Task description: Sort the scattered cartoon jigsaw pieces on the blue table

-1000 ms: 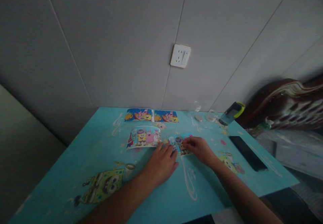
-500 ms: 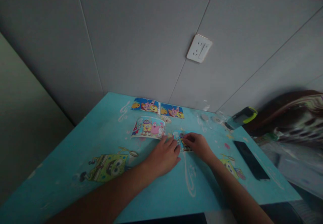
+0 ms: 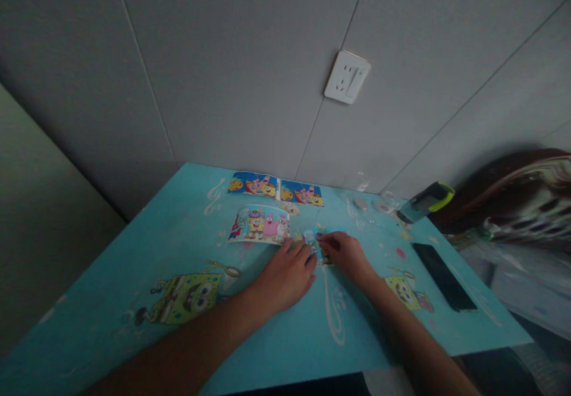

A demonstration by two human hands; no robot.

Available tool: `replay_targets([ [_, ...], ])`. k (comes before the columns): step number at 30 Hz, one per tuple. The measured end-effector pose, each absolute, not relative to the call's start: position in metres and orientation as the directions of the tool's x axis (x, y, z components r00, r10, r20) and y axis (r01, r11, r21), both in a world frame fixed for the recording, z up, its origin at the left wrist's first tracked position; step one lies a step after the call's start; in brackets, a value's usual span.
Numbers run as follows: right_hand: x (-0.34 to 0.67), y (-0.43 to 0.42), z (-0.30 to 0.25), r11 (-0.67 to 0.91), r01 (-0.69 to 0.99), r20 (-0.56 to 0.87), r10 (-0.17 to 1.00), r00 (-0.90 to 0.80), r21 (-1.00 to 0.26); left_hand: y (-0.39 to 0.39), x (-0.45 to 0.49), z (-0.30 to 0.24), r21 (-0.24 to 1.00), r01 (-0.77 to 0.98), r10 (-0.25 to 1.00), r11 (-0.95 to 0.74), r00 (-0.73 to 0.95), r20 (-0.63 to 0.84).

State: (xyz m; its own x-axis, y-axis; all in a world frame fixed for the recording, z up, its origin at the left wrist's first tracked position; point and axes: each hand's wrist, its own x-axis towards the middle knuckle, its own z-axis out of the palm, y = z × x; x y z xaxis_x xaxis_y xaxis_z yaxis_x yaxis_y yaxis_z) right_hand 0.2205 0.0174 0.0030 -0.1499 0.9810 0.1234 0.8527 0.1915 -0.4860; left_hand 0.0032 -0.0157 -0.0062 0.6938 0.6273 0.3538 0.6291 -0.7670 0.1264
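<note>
With right hand (image 3: 350, 258) bent over the small picture card (image 3: 323, 257), unable to tell whether grasping it, rests left hand (image 3: 284, 278) spread palm-down, clasping nothing, by its left edge.

No lettering, brand or number is legible on the tabletop (image 3: 267, 348) or along the wall (image 3: 250, 87). A small mark on the white wall socket's switch (image 3: 355, 82) is too tiny to make out, as is dark marking on the pale strip (image 3: 279, 189) dividing two blue pictures (image 3: 254, 184).
</note>
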Motion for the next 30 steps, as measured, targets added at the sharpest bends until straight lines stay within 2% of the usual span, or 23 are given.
replay_targets([
  [9,0.219,-0.01,0.006,0.391,0.871,0.209,0.917,-0.34,-0.296,-0.017,0.003,-0.008,0.138,0.629,0.633,-0.765,0.695,0.341],
  [16,0.239,-0.03,0.028,0.523,0.788,0.087,0.846,-0.525,-0.324,-0.017,0.007,-0.006,0.121,0.655,0.655,-0.746,0.691,0.305],
  [20,0.252,-0.028,0.025,0.511,0.772,0.096,0.851,-0.516,-0.377,-0.017,0.007,-0.007,0.103,0.653,0.648,-0.75,0.695,0.31],
  [27,0.26,-0.026,-0.002,0.501,0.829,0.053,0.862,-0.505,-0.248,-0.026,-0.011,-0.005,0.074,0.613,0.604,-0.786,0.738,0.303],
  [30,0.254,-0.025,-0.01,0.505,0.832,0.057,0.86,-0.507,-0.229,-0.027,-0.028,0.01,0.076,0.636,0.626,-0.768,0.72,0.298],
])
